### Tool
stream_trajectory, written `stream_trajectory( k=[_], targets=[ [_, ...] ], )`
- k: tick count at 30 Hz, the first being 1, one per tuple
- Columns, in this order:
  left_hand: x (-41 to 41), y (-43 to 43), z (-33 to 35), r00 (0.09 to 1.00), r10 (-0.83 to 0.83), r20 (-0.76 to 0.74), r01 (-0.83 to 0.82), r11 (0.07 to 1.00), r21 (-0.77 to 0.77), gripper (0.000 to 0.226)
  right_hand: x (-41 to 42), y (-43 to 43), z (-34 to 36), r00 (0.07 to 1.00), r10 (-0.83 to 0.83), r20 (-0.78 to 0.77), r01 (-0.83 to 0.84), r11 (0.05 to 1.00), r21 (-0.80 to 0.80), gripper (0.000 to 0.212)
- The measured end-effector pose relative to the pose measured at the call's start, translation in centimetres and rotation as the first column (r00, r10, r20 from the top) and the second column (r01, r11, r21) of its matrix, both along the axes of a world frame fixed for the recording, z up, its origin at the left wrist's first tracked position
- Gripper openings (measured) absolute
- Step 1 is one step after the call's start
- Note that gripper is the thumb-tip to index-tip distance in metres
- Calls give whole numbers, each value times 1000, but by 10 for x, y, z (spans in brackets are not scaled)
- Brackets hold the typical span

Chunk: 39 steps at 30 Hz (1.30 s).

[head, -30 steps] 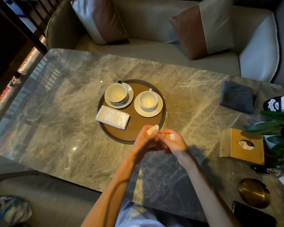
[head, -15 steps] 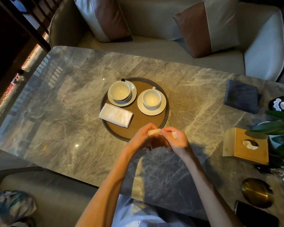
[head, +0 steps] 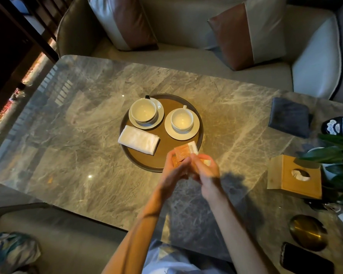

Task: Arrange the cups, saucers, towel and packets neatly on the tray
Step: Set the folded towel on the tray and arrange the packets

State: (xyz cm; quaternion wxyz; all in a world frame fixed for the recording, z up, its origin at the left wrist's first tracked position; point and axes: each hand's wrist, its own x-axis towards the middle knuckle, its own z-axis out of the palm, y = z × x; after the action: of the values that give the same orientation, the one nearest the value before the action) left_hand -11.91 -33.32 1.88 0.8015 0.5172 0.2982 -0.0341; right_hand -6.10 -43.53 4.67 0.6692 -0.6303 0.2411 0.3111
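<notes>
Left hand (head: 173,171) and right hand (head: 207,173) fingers pinch orange-and-white paper packets (head: 184,152) over the round brown tray's (head: 163,142) near rim; bare floor beyond.

One wide-angle view, worn on the person's head, looks forward and steeply down over the grey marble tabletop (head: 83,139). The round brown tray (head: 165,144) lies near mid-frame, fairly close; beyond the tray a beige sofa (head: 186,26) fills the upper edge.

L forearm (head: 143,220) & R forearm (head: 228,218) bare; pale bluish-white creased garment (head: 166,261) at lap.
</notes>
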Motion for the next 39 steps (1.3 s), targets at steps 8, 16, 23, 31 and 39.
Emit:
stream_trajectory(
  k=[8, 16, 23, 31, 39],
  targets=[
    [3, 25, -4, 988, 148, 36, -150, 987, 54, 41, -14, -8, 0, 893, 449, 4, -448, 891, -71, 13],
    [-7, 38, 3, 1000, 25, -13, -26, 994, -104, 48, 16, -17, -6, 960, 252, 120, -263, 961, 90, 33],
    [-3, 40, 7, 1000, -7, 15, 9, 987, -163, 32, 28, -9, -2, 956, 252, 151, -266, 960, 86, 20],
    [-6, 39, -6, 992, 119, 36, -111, 978, -175, 18, 1, 13, -16, 997, 45, 60, -37, 991, -127, 25],
    [-10, 43, -18, 997, 18, 76, -15, 999, -50, 14, -15, 30, -28, 941, 331, 64, -318, 935, -159, 13]
  ],
)
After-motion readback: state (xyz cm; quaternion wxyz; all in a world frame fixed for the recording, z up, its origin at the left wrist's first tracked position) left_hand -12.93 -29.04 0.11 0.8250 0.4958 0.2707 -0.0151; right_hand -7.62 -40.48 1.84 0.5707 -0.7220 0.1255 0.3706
